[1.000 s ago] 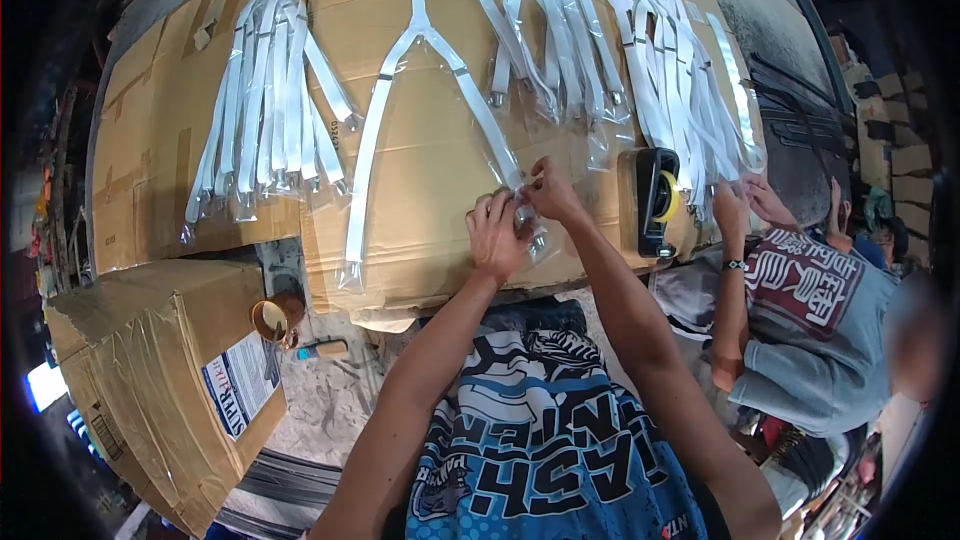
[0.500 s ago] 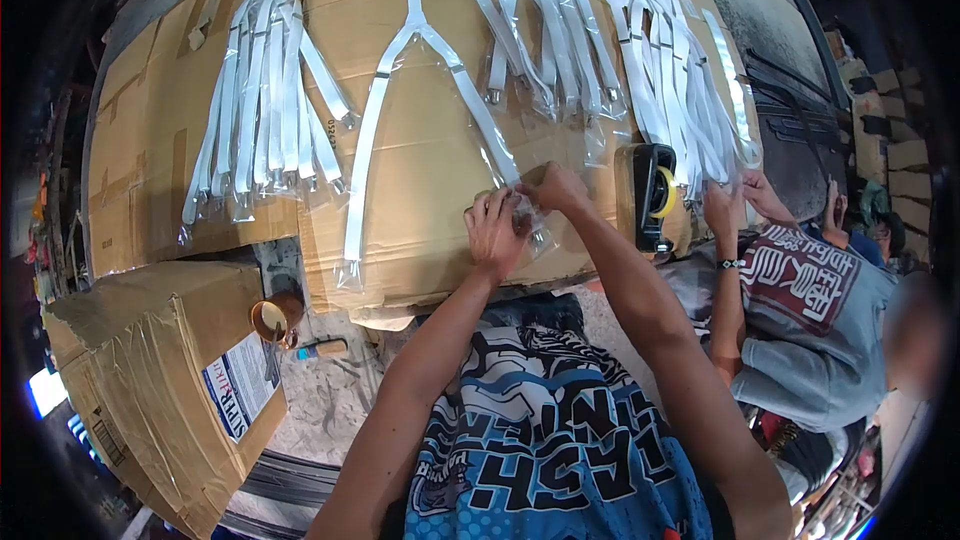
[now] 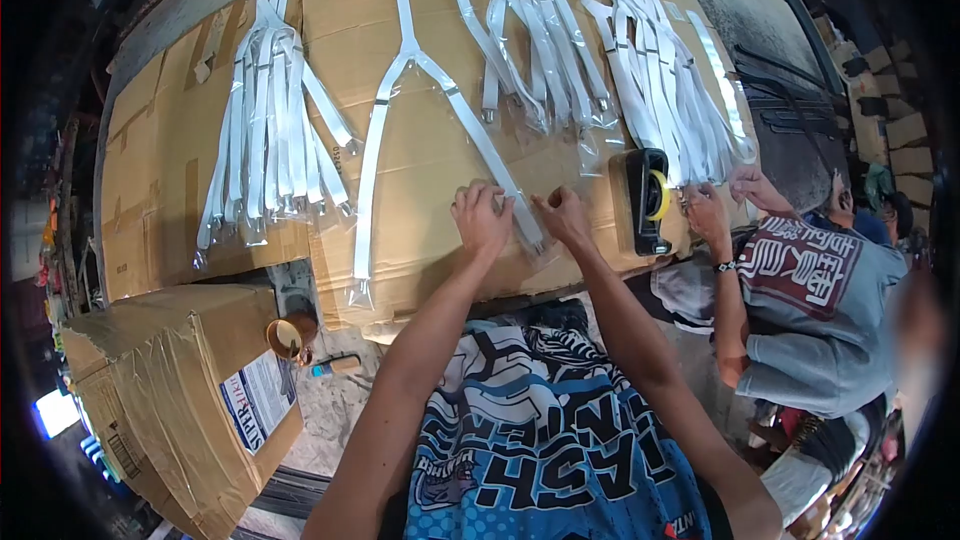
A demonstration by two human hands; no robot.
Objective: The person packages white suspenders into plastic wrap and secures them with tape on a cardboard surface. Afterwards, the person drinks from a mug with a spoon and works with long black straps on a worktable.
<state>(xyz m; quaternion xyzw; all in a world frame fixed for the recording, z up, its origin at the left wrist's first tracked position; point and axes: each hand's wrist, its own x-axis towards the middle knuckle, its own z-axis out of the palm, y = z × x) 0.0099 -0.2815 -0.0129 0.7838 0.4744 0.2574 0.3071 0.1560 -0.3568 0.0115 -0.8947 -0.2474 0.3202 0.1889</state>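
1. You are working over a white Y-shaped suspender point(image 3: 409, 48), which is lying in clear plastic on the cardboard point(image 3: 430, 165), its stem pointing away from you and its two legs spreading toward you.
2. Half a second ago your hands were nearly meeting over the lower part of its right leg; now they are standing apart, with the white strap showing between them.
3. Your left hand point(image 3: 483, 220) is resting at the left edge of that leg, fingers bent and tips close to the strap; I cannot tell whether they are pinching the plastic.
4. Your right hand point(image 3: 565, 217) is sitting just beside the leg's right edge, fingers curling in and thumb near the forefinger; whether anything is caught between them, I cannot tell.
5. The metal clip point(image 3: 537, 245) at the leg's end is now showing below your fingers, where they were largely covering the strap earlier.
6. The black tape dispenser point(image 3: 650, 225) is staying to the right of your right hand.
7. Farther right, a co-worker's hands point(image 3: 707, 212) are still working at the lower end of the right-hand suspender bundle point(image 3: 655, 80).
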